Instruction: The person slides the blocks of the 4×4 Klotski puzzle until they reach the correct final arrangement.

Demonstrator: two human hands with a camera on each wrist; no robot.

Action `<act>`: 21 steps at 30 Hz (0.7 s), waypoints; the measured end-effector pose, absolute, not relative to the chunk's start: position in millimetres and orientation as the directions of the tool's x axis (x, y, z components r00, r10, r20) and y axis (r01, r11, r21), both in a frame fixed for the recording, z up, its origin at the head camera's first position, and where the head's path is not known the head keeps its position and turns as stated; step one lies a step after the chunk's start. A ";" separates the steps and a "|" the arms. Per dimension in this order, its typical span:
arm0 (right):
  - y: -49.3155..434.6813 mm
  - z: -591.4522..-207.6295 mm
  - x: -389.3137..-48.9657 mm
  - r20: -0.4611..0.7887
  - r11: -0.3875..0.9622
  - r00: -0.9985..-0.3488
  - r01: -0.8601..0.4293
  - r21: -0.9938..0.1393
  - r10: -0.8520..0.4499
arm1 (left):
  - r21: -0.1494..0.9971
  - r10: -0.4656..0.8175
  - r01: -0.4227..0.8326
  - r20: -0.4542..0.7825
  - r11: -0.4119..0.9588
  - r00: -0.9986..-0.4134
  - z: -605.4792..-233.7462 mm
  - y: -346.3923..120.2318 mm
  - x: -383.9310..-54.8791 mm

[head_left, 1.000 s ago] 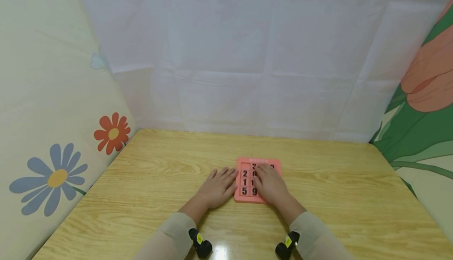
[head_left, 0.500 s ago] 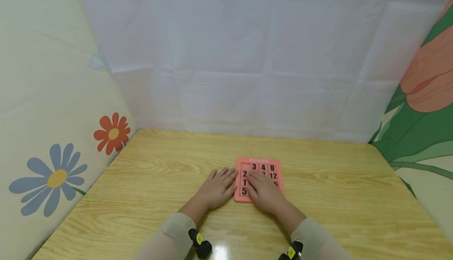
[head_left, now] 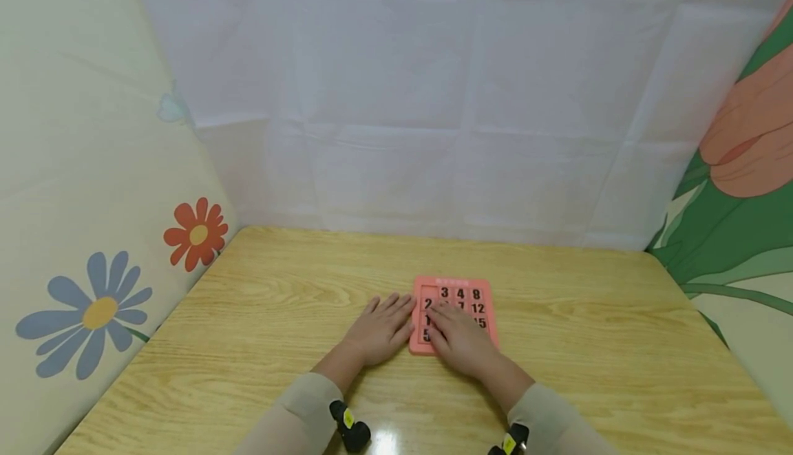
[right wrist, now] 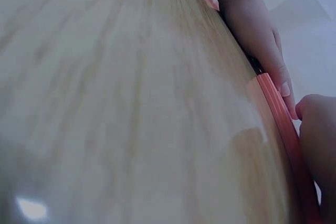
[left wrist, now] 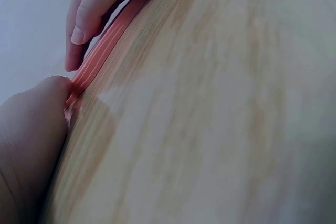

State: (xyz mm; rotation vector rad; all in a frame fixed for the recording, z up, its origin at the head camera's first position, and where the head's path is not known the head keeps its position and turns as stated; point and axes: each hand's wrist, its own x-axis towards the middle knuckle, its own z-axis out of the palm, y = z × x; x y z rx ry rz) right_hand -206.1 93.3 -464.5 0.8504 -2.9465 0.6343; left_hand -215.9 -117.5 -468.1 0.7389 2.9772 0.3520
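Here, pink number board point(head_left: 461, 295) under right hand point(head_left: 461, 340), beside left hand point(head_left: 379, 331), fingers loosely extended, gripless.

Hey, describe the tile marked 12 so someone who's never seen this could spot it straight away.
On the wood-grain table, find the pink number board, partly covered by the person's right hand. In its rightmost column, look directly below the 8 tile. Tile 12 has two digits, unlike the 8 above and the 7 tile to its left.
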 end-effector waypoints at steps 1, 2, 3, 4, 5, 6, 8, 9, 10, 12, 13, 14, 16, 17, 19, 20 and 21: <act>92.9 -463.9 -206.2 0.115 0.771 -0.853 -0.512 -0.378 -0.509 | 0.233 0.467 0.454 0.003 0.860 -0.884 -468.2 -117.5 -215.9; 92.5 -463.5 -206.4 0.112 0.772 -0.853 -0.511 -0.377 -0.510 | 0.233 0.466 0.454 0.003 0.860 -0.885 -468.6 -117.6 -216.0; 92.2 -463.1 -206.6 0.108 0.774 -0.853 -0.510 -0.376 -0.510 | 0.232 0.465 0.453 0.003 0.860 -0.885 -469.0 -117.7 -216.0; 91.8 -462.7 -206.8 0.105 0.775 -0.853 -0.510 -0.374 -0.510 | 0.234 0.465 0.453 0.003 0.860 -0.885 -469.0 -117.7 -216.0; 91.4 -462.3 -207.2 0.102 0.777 -0.854 -0.508 -0.372 -0.510 | 0.237 0.465 0.452 0.004 0.860 -0.885 -469.3 -117.8 -216.0; 91.0 -462.2 -207.7 0.102 0.777 -0.854 -0.508 -0.372 -0.509 | 0.236 0.464 0.451 0.002 0.861 -0.886 -469.3 -117.7 -216.0; 90.2 -462.3 -209.0 0.097 0.781 -0.857 -0.504 -0.368 -0.507 | 0.238 0.463 0.450 0.001 0.861 -0.886 -469.6 -117.8 -215.9; 89.8 -462.4 -209.9 0.096 0.782 -0.857 -0.503 -0.368 -0.506 | 0.238 0.462 0.449 0.001 0.861 -0.887 -469.7 -117.8 -215.9; 89.5 -462.6 -210.9 0.098 0.782 -0.858 -0.502 -0.369 -0.505 | 0.237 0.462 0.449 0.001 0.861 -0.887 -469.8 -117.8 -215.9; 88.9 -462.7 -213.0 0.095 0.783 -0.859 -0.499 -0.372 -0.503 | 0.237 0.461 0.448 0.000 0.862 -0.887 -469.8 -117.8 -215.8; 88.6 -462.8 -214.1 0.093 0.785 -0.860 -0.498 -0.370 -0.502 | 0.238 0.460 0.447 -0.001 0.862 -0.888 -469.8 -117.8 -215.8; 88.4 -462.8 -215.2 0.092 0.786 -0.861 -0.496 -0.369 -0.500 | 0.236 0.460 0.447 -0.002 0.863 -0.888 -469.8 -117.8 -215.8; 87.7 -462.7 -217.2 0.083 0.791 -0.865 -0.487 -0.370 -0.494 | 0.234 0.460 0.446 -0.003 0.864 -0.888 -469.6 -117.8 -215.9; 87.3 -462.2 -217.9 0.076 0.794 -0.868 -0.481 -0.371 -0.490 | 0.233 0.459 0.445 -0.004 0.865 -0.889 -469.5 -117.8 -215.9; 86.6 -462.0 -219.6 0.071 0.801 -0.872 -0.474 -0.367 -0.484 | 0.229 0.459 0.446 -0.005 0.866 -0.889 -469.6 -117.8 -216.3; 86.2 -461.8 -220.4 0.066 0.803 -0.875 -0.468 -0.369 -0.480 | 0.226 0.459 0.446 -0.005 0.866 -0.889 -469.4 -117.8 -216.3; 85.9 -461.8 -221.2 0.066 0.804 -0.877 -0.465 -0.370 -0.477 | 0.228 0.459 0.446 -0.005 0.866 -0.888 -469.3 -117.8 -216.5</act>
